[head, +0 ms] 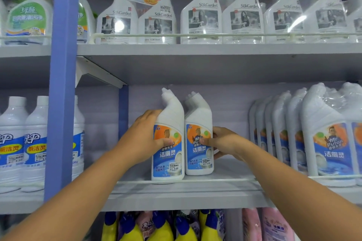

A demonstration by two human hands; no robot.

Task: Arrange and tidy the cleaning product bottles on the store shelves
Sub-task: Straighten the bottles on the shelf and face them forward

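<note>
Grey store shelf [195,189] with blue upright [62,84]; spray bottles [201,15] on the tier above. Two white bent-neck bottles, blue-orange labels, stand upright and touching mid-shelf: left bottle [168,160], right bottle [198,154]. Left hand [146,137] grips the left bottle's side, thumb across label; right hand [221,142] holds the right bottle likewise.

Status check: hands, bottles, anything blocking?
Both hands gripping: left hand on left toilet-cleaner bottle, right hand on right bottle. Both upright, side by side. Shelf front unobstructed.
</note>
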